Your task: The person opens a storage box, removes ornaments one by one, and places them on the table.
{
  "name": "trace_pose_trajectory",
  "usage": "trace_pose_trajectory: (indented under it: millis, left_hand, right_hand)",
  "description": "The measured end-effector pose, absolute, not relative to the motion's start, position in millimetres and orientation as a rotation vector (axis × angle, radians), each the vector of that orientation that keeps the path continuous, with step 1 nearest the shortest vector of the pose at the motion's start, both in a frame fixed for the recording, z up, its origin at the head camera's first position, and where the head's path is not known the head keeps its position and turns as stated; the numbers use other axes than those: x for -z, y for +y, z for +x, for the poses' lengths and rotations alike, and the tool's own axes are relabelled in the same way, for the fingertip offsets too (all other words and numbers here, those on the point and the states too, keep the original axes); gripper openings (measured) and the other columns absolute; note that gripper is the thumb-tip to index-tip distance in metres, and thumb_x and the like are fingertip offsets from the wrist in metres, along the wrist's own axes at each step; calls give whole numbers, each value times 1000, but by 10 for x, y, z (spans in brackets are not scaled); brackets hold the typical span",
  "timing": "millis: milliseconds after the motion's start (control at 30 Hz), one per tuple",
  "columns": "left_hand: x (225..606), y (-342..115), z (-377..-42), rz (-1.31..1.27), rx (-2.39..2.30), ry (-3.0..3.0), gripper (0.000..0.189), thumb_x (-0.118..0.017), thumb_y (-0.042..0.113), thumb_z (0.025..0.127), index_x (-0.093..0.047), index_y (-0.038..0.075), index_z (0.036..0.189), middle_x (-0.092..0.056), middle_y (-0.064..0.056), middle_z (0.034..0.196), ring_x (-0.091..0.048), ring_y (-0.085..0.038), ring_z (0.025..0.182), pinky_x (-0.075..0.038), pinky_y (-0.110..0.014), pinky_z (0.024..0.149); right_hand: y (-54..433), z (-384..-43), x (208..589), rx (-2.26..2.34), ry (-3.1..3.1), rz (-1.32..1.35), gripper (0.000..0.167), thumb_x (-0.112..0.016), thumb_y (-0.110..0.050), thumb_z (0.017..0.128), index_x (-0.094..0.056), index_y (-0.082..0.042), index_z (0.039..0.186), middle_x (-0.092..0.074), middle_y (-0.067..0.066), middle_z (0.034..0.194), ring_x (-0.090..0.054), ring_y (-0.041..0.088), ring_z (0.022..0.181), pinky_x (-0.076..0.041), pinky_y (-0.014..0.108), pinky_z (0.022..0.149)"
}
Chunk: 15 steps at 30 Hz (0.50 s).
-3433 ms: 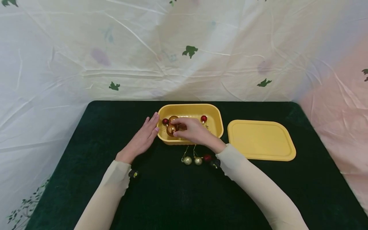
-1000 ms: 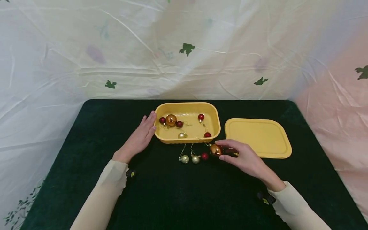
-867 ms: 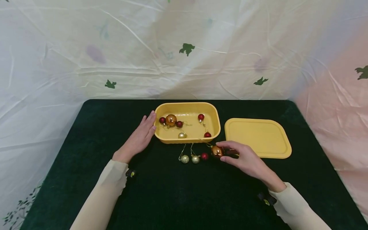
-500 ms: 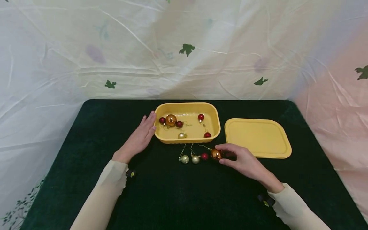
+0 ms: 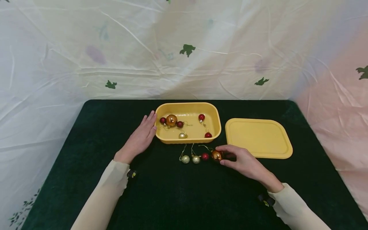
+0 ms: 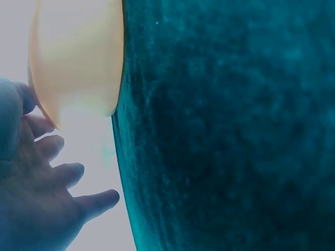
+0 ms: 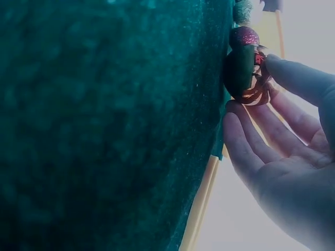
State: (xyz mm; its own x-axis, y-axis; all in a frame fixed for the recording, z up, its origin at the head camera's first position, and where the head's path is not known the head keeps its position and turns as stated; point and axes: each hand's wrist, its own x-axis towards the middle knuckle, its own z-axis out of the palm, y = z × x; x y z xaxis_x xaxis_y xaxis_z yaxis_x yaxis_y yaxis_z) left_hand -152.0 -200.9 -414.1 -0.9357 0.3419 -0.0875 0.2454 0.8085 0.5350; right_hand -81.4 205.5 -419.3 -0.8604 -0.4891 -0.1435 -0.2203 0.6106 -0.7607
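My right hand [image 5: 242, 161] pinches a shiny copper-gold bauble [image 5: 217, 155] between thumb and fingers, low over the dark green cloth. The bauble sits at the right end of a row, beside a glittery red bauble [image 5: 205, 156] and two glittery gold baubles [image 5: 196, 159]; in the right wrist view it lies against the cloth. My left hand [image 5: 139, 139] rests with straight fingers against the left side of a yellow box [image 5: 198, 141]. Inside the box are another copper-gold bauble [image 5: 171, 120], several small red baubles [image 5: 201, 117] and a pale gold one [image 5: 182, 135].
A yellow lid [image 5: 258, 138] lies flat to the right of the box, just behind my right hand. The green-covered table [image 5: 178, 195] reaches back to a pale patterned curtain [image 5: 161, 48].
My right hand has taken the copper-gold bauble out of the box and brought it down to the row's right end, lowering it slightly in the last second. The left hand stays at the box.
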Motion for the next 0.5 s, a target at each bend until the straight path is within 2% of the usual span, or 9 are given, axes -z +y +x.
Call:
trace_pose_trajectory:
  millis: [200, 367, 500]
  left_hand:
    - [4126, -1959, -1521, 427, -801, 2853, 59, -35, 32, 114, -19, 11, 167, -4, -2, 174, -9, -31, 159, -16, -53, 126]
    - [4146, -1901, -1526, 380, -875, 2883, 57, -35, 29, 113, -25, 7, 165, -9, -5, 174, -13, -32, 159, -18, -54, 125]
    - [4165, -1858, -1540, 361, -905, 2908, 58, -37, 27, 113, -25, 4, 164, -10, -6, 174, -14, -31, 159, -19, -53, 125]
  right_hand:
    - [2071, -815, 4192, 1117, 2510, -586, 52, -77, -23, 94, -60, -14, 143, -62, 7, 141, -61, 26, 125, -53, 52, 100]
    - [2069, -813, 4132, 1125, 2530, -596, 55, -78, -29, 94, -59, -13, 143, -61, 6, 143, -60, 26, 128, -53, 51, 101]
    - [2061, -823, 4029, 1177, 2562, -591, 52, -77, -32, 95, -62, -13, 141, -63, 3, 140, -61, 24, 126, -53, 53, 101]
